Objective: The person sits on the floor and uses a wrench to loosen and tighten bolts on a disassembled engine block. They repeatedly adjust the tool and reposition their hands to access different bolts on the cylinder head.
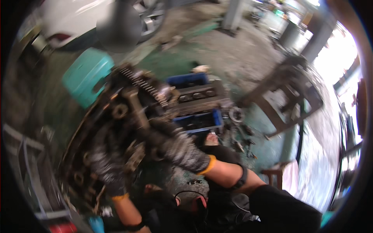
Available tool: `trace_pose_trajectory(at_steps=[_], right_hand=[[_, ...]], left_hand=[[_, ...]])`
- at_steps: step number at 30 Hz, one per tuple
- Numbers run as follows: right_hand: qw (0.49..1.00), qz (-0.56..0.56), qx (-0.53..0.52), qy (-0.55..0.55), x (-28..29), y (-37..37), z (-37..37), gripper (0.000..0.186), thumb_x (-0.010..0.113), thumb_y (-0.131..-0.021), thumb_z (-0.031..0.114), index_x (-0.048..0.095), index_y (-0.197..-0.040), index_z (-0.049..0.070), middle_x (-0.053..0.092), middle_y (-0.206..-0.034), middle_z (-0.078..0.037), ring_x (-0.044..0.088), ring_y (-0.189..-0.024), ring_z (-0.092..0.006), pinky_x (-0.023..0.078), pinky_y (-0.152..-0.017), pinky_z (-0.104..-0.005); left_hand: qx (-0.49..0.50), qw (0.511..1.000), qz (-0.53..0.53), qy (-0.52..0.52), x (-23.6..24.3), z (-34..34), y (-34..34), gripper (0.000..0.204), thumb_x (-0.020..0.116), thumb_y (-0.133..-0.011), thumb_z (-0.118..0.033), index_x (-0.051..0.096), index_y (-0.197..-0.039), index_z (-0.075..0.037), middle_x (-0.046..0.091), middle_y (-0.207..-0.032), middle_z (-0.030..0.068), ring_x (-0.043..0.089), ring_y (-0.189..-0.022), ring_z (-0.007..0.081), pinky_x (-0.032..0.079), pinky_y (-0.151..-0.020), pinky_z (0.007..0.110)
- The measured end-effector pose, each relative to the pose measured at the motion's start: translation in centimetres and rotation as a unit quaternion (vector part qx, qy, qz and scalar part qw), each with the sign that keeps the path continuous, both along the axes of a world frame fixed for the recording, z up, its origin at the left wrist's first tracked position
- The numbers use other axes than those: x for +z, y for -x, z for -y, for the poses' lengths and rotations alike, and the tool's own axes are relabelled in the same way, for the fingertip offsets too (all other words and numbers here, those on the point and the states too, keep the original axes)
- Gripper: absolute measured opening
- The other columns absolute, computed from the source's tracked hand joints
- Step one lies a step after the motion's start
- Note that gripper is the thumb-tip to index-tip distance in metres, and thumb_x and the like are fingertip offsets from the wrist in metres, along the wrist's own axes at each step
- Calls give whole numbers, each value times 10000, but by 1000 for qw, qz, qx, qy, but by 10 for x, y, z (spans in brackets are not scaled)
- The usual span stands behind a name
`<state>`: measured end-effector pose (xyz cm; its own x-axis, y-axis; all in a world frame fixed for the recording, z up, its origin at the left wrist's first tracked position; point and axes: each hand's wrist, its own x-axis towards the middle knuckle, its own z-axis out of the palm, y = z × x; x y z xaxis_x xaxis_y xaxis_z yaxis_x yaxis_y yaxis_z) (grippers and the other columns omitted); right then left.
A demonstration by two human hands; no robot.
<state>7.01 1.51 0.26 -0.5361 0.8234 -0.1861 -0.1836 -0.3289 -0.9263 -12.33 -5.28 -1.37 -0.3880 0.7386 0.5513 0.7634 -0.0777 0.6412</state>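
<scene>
An oily dark engine assembly (99,120), with a toothed timing chain (142,83) along its upper right, fills the centre left. My right hand (178,147), in a grey knit glove, is closed on a metal wrench (136,108) that slants up over the engine. My left hand (105,159), gloved alike, lies against the lower part of the engine; its fingers are dark and blurred, so I cannot tell whether they grip anything.
A teal plastic container (87,75) sits beyond the engine. Blue trays (215,120), a cylinder head (200,93) and scattered parts (244,132) lie to the right, near a plastic stool-like frame (281,99). A car (68,21), pillars (233,15) and a small wooden stool (274,174) are around.
</scene>
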Motion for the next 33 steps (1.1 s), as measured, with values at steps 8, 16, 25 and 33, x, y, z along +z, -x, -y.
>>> trace_pose_trajectory(at_steps=[8,16,25,33], right_hand=[[967,81,29,-238,8,-3,-6,235,586,-947,114,650,-1151,17,667,-1032,-134,669,-918,-239,540,-809,-337],[920,150,-45,-359,-17,19,-11,242,522,-1010,118,657,-1191,30,641,-1093,-148,655,-976,-233,516,-877,-315],[970,155,-6,-189,-6,36,0,339,558,-1005,82,577,-1338,23,617,-1236,-175,600,-1160,-233,494,-976,-345],[985,52,-101,-130,-12,59,3,335,559,-1020,234,624,-1198,-42,712,-1044,-191,674,-940,-237,521,-830,-362]], left_hand=[[129,989,-66,-20,11,-14,-14,213,696,-909,-120,726,-1111,-59,728,-1044,169,721,-911,308,569,-825,387],[126,990,-52,-45,5,-18,-10,184,709,-894,-89,734,-1070,-39,736,-1030,158,728,-916,278,568,-838,372],[91,996,3,-6,9,-13,-15,251,649,-922,40,683,-1171,22,706,-1160,130,653,-1028,174,511,-961,331],[75,997,-27,-11,7,-11,-10,245,642,-931,33,681,-1172,33,707,-1163,136,653,-1037,176,507,-960,335]])
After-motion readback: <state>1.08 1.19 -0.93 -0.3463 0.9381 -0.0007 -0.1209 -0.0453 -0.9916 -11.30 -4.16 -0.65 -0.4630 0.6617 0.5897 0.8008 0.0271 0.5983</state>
